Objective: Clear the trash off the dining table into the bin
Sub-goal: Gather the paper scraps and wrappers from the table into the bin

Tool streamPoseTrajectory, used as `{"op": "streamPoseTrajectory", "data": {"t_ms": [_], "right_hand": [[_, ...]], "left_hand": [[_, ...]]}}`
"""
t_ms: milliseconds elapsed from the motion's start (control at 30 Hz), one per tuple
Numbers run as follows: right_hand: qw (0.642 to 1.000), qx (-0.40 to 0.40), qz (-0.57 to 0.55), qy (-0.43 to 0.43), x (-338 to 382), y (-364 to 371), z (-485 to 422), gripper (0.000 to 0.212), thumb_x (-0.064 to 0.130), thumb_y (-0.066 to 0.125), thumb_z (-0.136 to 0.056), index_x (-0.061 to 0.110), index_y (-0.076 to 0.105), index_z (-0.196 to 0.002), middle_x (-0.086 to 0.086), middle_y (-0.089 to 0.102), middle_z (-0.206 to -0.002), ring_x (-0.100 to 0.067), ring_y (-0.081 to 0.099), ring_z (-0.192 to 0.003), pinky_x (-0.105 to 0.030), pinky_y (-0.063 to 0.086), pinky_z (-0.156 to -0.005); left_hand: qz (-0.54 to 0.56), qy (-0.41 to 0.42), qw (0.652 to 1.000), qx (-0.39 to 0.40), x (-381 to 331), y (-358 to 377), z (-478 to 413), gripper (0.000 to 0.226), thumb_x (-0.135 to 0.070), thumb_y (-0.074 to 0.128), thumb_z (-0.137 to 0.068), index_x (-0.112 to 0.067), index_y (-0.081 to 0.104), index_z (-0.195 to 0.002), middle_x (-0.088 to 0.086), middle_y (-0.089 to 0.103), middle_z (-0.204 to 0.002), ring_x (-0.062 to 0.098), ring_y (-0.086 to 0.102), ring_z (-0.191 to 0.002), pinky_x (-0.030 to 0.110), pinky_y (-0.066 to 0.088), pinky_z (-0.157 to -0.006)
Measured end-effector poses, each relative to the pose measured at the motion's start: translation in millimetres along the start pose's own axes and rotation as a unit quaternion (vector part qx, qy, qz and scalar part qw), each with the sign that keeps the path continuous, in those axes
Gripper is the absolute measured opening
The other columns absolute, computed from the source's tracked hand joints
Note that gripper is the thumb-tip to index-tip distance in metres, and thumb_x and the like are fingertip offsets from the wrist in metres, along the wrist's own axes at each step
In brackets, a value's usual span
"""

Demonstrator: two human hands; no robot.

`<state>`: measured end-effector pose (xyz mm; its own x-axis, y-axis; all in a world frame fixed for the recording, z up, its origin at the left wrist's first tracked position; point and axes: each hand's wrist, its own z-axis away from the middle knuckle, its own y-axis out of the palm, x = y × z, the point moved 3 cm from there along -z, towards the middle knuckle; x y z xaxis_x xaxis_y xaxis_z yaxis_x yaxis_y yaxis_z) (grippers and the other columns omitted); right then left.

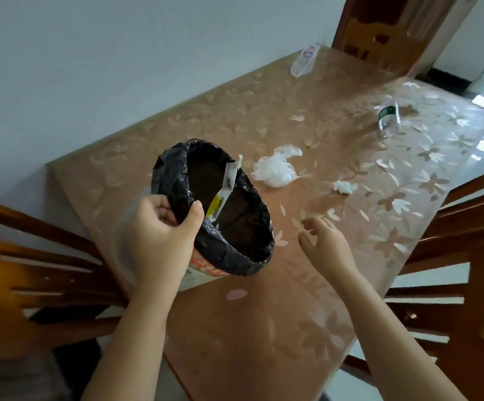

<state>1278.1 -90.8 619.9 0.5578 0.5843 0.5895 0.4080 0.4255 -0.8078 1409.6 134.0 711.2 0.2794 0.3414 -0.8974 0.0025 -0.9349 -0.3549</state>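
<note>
Black-lined bin (229, 227) tilted above counter (249, 328), rim gripped by left hand (162, 227), fingers clenched on liner, right hand (326, 241) empty, fingers loosely spread, crumpled plastic bag (277, 169), tissue wad (345, 187), clear bottle (389, 118) lying beyond.

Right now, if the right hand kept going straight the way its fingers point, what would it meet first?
Probably the bin: the right hand is open, fingers aimed left at its black-lined rim. Depth is unclear, so it might pass just in front.
</note>
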Motion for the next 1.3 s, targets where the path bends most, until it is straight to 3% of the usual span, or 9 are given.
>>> {"op": "streamPoseTrajectory", "data": {"t_ms": [133,300,500,700,933,1067,1300], "right_hand": [[0.999,0.010,-0.026,-0.015,-16,9,-50,0.028,0.019,0.056,-0.085,0.014,0.054,-0.112,-0.005,0.059,-0.111,-0.019,0.056,-0.094,-0.030,0.043,-0.076],[0.999,0.025,-0.028,-0.028,-32,21,-120,0.033,0.019,0.056,-0.083,0.014,0.052,-0.115,-0.005,0.057,-0.114,-0.017,0.054,-0.090,-0.030,0.042,-0.071],[0.999,0.047,-0.016,0.002,-43,48,-179,0.044,0.023,0.059,-0.081,0.016,0.046,-0.123,-0.009,0.051,-0.121,-0.026,0.053,-0.103,-0.039,0.047,-0.079],[0.997,0.043,-0.043,0.049,-52,77,-209,0.049,0.027,0.061,-0.081,0.020,0.043,-0.126,-0.005,0.037,-0.138,-0.029,0.047,-0.117,-0.039,0.044,-0.083],[0.992,0.023,-0.093,0.084,-56,86,-215,0.031,0.017,0.055,-0.084,0.011,0.050,-0.115,-0.010,0.043,-0.127,-0.029,0.052,-0.103,-0.037,0.043,-0.082],[0.989,0.015,-0.119,0.084,-57,83,-211,0.011,0.007,0.048,-0.084,0.004,0.055,-0.093,-0.014,0.052,-0.108,-0.020,0.046,-0.083,-0.032,0.037,-0.075],[0.982,-0.002,-0.181,0.057,-43,60,-188,0.010,0.007,0.048,-0.084,0.010,0.055,-0.077,-0.009,0.058,-0.090,-0.018,0.051,-0.080,-0.030,0.040,-0.073]], "left_hand": [[-0.038,-0.008,0.999,-0.026,-10,23,-8,0.027,-0.026,0.073,-0.074,-0.011,0.053,-0.084,-0.006,0.049,-0.063,0.006,0.047,-0.054,0.020,0.040,-0.052],[-0.094,-0.013,0.993,-0.070,-22,52,-16,0.028,-0.029,0.073,-0.074,-0.016,0.050,-0.083,-0.010,0.047,-0.062,-0.001,0.049,-0.051,0.007,0.037,-0.049],[-0.108,-0.023,0.991,-0.080,-24,69,-24,0.027,-0.027,0.071,-0.074,-0.012,0.050,-0.082,-0.007,0.047,-0.062,0.006,0.046,-0.054,0.023,0.040,-0.052],[-0.128,-0.028,0.987,-0.094,-22,77,-27,0.025,-0.030,0.071,-0.072,-0.019,0.049,-0.079,-0.007,0.049,-0.061,0.000,0.049,-0.053,0.013,0.039,-0.048],[-0.103,-0.043,0.989,-0.096,-21,81,-30,0.026,-0.027,0.071,-0.073,-0.013,0.052,-0.083,-0.006,0.050,-0.064,-0.001,0.047,-0.056,0.015,0.040,-0.051],[-0.093,-0.047,0.990,-0.095,-21,82,-30,0.024,-0.025,0.072,-0.074,-0.015,0.051,-0.082,-0.006,0.049,-0.064,-0.002,0.047,-0.055,0.013,0.040,-0.050],[-0.075,-0.055,0.991,-0.101,-17,76,-24,0.025,-0.024,0.071,-0.074,-0.013,0.052,-0.085,-0.007,0.050,-0.065,-0.006,0.048,-0.054,0.012,0.041,-0.051]]}}
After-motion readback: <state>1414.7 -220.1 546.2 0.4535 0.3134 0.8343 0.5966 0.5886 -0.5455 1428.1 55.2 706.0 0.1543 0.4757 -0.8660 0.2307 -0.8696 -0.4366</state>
